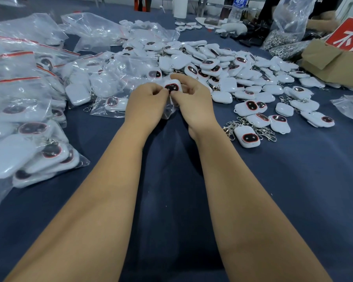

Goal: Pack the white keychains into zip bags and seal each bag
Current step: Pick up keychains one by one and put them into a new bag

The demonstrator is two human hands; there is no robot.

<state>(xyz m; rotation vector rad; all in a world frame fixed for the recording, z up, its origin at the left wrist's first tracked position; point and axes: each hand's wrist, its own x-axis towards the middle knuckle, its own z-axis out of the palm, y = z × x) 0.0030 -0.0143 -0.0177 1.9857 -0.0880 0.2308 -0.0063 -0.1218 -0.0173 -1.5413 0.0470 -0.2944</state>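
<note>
Keychain (172, 87) sits mid-worktop, held up betw. both hands, dark face w/ red ring toward the camera. Left hand (146, 103) has fingers curled, pinching at its left edge; right hand (192, 98) curls round the right side, thumb tip near the lower edge. A clear bag (167, 112) shows under and below the hands; can't tell if the keychain is already inside it or just at the mouth.

Judgement: step in hand is bagging/sealing this one. To do it well: push keychain fully down, incl. its clip, so nothing sits in the zip line; then pinch the strip from one end to the other, pressing air out.

Loose pile (222, 66) lies just beyond and right; filled bags (25, 119) to the left. Keep sealed ones left, apart from loose stock.
</note>
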